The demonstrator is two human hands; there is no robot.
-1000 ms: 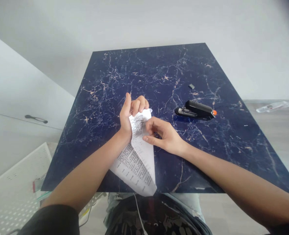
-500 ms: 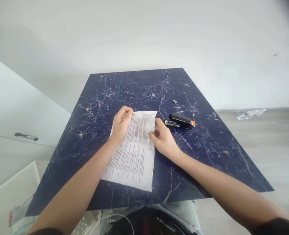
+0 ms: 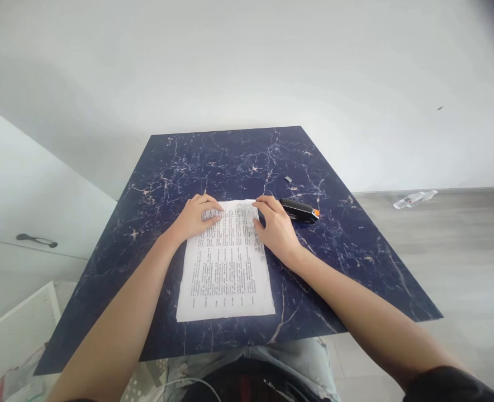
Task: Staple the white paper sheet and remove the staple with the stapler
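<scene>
Paper point(image 3: 226, 279) lying on tbl point(image 3: 180, 167) nr stapler point(image 3: 298, 211); I'm seeing L hand point(image 3: 194, 216) & R hand point(image 3: 278, 230) touching far end, thumbs apart from fingers.

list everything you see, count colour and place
table: one, dark blue, centre
printed paper: sheet count unclear, white, on table
stapler: one, black-orange, right of paper
small piece: one, grey, beyond stapler
wall: one, white, behind
cabinet: one, white, left
handle: one, black, on cabinet
floor: one, grey, right
wrapper: one, clear, on floor
panel: one, white, lower left
packet: one, red-edged, lower left
cable: one, white, bottom
jeans: one pair, blue, bottom
sleeves: two, black, bottom
left hand: one, at paper's left
right hand: one, at paper's right
</scene>
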